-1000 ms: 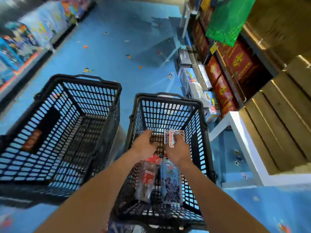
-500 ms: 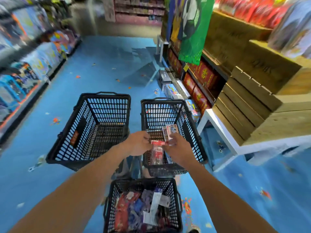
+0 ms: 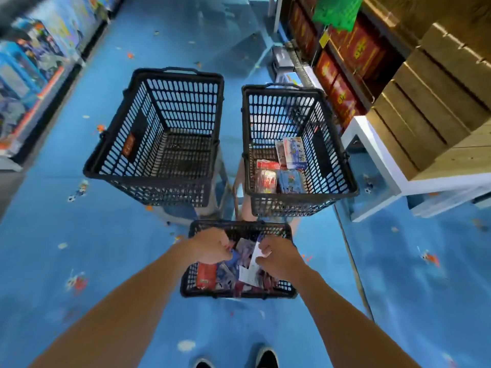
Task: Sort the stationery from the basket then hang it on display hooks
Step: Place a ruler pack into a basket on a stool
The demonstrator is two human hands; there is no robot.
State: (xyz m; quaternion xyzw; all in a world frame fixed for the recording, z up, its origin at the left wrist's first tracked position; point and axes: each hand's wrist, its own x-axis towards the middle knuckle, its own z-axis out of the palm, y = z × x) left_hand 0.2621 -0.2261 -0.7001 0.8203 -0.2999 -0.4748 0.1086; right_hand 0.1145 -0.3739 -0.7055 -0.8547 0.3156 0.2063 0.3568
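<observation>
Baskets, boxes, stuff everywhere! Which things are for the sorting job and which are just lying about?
For the job: near basket of packets, white packet pinched by the right hand, left hand, empty basket, far right basket holding sorted packets.

Just lying about: red boxes, wooden crates, green bag, toy boxes.

A shop aisle, with shelves of boxed goods (image 3: 34, 65) and shopping baskets (image 3: 186, 102).
</observation>
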